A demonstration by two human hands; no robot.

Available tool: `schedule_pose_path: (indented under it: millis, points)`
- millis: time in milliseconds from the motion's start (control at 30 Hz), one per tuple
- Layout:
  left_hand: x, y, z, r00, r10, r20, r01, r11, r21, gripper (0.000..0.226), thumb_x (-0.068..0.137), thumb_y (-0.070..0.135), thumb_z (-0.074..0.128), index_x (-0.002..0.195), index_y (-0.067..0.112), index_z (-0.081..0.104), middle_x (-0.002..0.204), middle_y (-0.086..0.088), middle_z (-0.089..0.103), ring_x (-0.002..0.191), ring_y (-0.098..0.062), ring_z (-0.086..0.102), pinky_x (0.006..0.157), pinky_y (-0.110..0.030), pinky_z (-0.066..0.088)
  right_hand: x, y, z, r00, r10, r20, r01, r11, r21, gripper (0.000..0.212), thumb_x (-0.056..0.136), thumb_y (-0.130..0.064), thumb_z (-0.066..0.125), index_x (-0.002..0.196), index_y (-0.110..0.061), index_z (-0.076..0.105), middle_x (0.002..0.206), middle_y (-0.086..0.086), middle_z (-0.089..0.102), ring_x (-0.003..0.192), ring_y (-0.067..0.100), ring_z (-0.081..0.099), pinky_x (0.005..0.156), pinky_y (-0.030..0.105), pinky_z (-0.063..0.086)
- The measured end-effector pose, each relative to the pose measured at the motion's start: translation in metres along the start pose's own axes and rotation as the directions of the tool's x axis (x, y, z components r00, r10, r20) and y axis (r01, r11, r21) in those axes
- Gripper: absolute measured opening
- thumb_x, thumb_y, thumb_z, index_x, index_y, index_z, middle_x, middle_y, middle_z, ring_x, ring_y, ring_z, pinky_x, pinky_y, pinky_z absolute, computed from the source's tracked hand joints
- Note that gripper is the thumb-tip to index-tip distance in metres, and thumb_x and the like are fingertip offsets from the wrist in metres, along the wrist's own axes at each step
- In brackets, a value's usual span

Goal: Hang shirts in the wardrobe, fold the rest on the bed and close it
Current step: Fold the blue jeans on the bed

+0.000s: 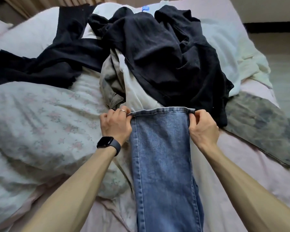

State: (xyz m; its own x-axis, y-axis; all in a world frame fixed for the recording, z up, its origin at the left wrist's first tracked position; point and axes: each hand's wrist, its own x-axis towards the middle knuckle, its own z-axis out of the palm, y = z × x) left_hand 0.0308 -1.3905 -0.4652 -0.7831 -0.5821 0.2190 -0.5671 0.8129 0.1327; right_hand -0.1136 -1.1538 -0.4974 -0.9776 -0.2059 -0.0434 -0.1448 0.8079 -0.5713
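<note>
1. Denim jeans (161, 156) lay flat on bed (241, 164), stretching toward 6 o'clock.
2. Hem corners were pinched by left hand (115, 125) and right hand (203, 127).
3. Risk: lifting might snag black garment (166, 61) at 12 o'clock.

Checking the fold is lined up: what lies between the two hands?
In the head view, the hem of the jeans spans the gap; the left hand and right hand each pinch a corner.

Dim, soft daylight, wide-angle bending at edges, slight blur on left
</note>
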Motion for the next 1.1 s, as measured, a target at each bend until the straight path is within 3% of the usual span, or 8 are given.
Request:
schedule_pose_path:
  millis: [133,267,367,467,533,733,867,1100]
  points:
    - [0.015,0.011,0.012,0.996,-0.047,0.082,0.043,0.997,0.057,0.014,0.092,0.03,0.058,0.105,0.027,0.063,0.098,0.002,0.069,0.095,-0.027,0.057,0.081,-0.038,0.028,0.012,-0.002,0.011,0.999,-0.037,0.031,0.042,0.985,-0.168,0.029,0.101,-0.047,0.044,0.1,-0.019,0.052,0.103,0.004,0.058,0.087,0.038,0.06,0.066,0.039,0.036]
    - [-0.004,0.021,0.008,0.999,-0.002,-0.035,0.001,0.999,-0.038,0.035,0.087,0.019,0.059,0.121,0.021,0.061,0.118,-0.006,0.061,0.102,-0.031,0.056,0.086,-0.042,0.036,-0.003,0.002,0.008,0.996,-0.079,-0.038,0.074,0.989,-0.132,0.03,0.1,-0.042,0.051,0.112,-0.015,0.054,0.107,0.009,0.056,0.091,0.039,0.059,0.064,0.041,0.041]
    - [-0.047,0.032,0.009,0.965,0.215,-0.151,-0.228,0.971,-0.074,0.054,0.084,0.022,0.059,0.137,0.016,0.051,0.141,-0.01,0.047,0.125,-0.032,0.05,0.102,-0.048,0.038,-0.032,0.005,0.009,0.955,-0.214,-0.207,0.195,0.975,-0.108,0.041,0.095,-0.03,0.061,0.128,-0.007,0.057,0.123,0.015,0.056,0.103,0.039,0.055,0.081,0.047,0.049]
    - [-0.08,0.05,0.026,0.909,0.408,0.086,-0.408,0.913,-0.026,0.072,0.09,0.037,0.054,0.155,0.017,0.033,0.164,-0.003,0.023,0.151,-0.024,0.02,0.12,-0.053,0.018,-0.054,0.001,0.027,0.819,-0.561,-0.12,0.532,0.821,-0.21,0.047,0.097,-0.024,0.055,0.142,-0.013,0.055,0.151,0.015,0.046,0.136,0.036,0.046,0.106,0.049,0.041]
    - [-0.074,0.054,0.043,0.92,0.329,0.214,-0.343,0.939,0.029,0.074,0.094,0.046,0.043,0.159,0.019,0.018,0.168,0.003,0.007,0.154,-0.022,0.0,0.123,-0.053,0.002,-0.05,-0.001,0.041,0.766,-0.638,0.074,0.631,0.726,-0.274,0.054,0.1,-0.028,0.048,0.154,-0.025,0.04,0.164,0.008,0.027,0.152,0.027,0.025,0.117,0.053,0.028]
    - [-0.03,0.022,0.075,0.868,0.303,0.393,-0.406,0.889,0.211,0.067,0.099,0.06,0.011,0.157,0.034,-0.011,0.164,0.018,-0.014,0.15,-0.02,-0.023,0.117,-0.055,-0.02,-0.011,0.027,0.063,0.857,-0.394,0.331,0.511,0.733,-0.45,0.064,0.103,-0.055,0.021,0.161,-0.029,0.015,0.169,-0.002,0.003,0.155,0.012,0.002,0.121,0.06,0.007]
    - [-0.061,0.036,0.059,0.929,0.15,0.34,-0.216,0.962,0.166,0.068,0.099,0.051,0.02,0.16,0.028,0.003,0.167,0.004,-0.007,0.153,-0.027,-0.013,0.117,-0.056,-0.017,-0.05,0.032,0.053,0.925,-0.217,0.311,0.349,0.807,-0.476,0.068,0.102,-0.057,0.018,0.161,-0.025,0.006,0.169,0.002,-0.009,0.154,0.02,-0.014,0.121,0.059,-0.002]
    - [-0.291,0.056,-0.004,0.783,0.266,0.563,-0.246,0.963,-0.113,0.069,0.094,0.047,0.043,0.156,0.021,0.03,0.166,0.0,0.016,0.152,-0.024,0.017,0.118,-0.055,0.013,-0.27,0.089,0.001,0.791,-0.352,0.5,0.542,0.782,-0.308,0.064,0.1,-0.046,0.033,0.159,-0.022,0.026,0.169,0.004,0.007,0.155,0.024,0.009,0.118,0.06,0.021]
